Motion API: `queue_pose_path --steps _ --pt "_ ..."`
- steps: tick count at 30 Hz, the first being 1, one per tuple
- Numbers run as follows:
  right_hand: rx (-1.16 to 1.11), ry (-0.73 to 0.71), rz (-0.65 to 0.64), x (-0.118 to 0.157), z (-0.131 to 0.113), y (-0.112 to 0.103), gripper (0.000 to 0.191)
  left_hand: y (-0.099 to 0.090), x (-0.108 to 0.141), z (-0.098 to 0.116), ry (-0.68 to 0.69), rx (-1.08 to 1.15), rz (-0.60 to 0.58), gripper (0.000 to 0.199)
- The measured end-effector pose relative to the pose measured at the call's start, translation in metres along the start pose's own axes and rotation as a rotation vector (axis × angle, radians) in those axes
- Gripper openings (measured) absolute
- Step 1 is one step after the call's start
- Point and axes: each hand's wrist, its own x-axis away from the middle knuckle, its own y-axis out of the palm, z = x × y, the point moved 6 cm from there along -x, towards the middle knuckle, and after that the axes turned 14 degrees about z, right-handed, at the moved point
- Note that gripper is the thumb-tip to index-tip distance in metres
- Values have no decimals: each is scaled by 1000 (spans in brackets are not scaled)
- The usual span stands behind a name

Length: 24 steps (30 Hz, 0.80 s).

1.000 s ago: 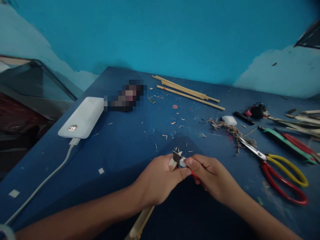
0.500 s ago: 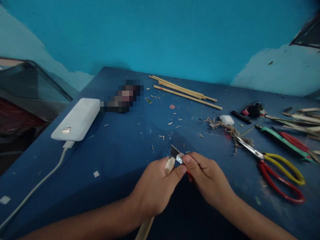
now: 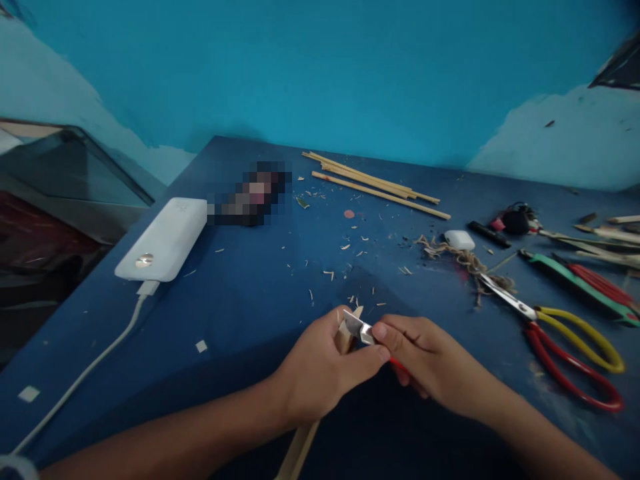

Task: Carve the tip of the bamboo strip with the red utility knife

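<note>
My left hand (image 3: 320,367) is closed around a strip of bamboo (image 3: 299,448), whose pale pointed end pokes out past the fingers while the rest runs down toward me. In my right hand (image 3: 425,353) is a red utility knife (image 3: 367,333), gripped close behind its metal collar. The knife's short blade lies against the bamboo near its tip. My left thumb reaches across and touches the knife or the right fingers; which one, I cannot tell. Thin shavings (image 3: 353,300) lie on the blue table just beyond the hands.
Several bamboo sticks (image 3: 380,190) lie at the back. On the right are scissors (image 3: 525,310) with red and yellow handles, twine (image 3: 455,257), a white case (image 3: 459,240) and a green-handled tool (image 3: 575,283). A white power bank (image 3: 165,240) with a cable (image 3: 95,367) sits left.
The blade has tilted and moved from beside the bamboo's end onto it, and the bamboo's tip has turned more upright. The view has shifted slightly left, so everything appears a little farther right.
</note>
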Motion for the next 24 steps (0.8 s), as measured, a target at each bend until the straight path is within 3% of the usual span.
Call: queue_pose_path --steps 7,14,24 --pt "-3 37 -43 0 4 -1 44 5 -3 -4 50 12 -108 19" --pt "14 -2 51 -2 2 -2 42 7 -5 1 149 153 -81 14" --pt "14 -4 164 -4 4 1 42 7 -1 3 214 171 6 14"
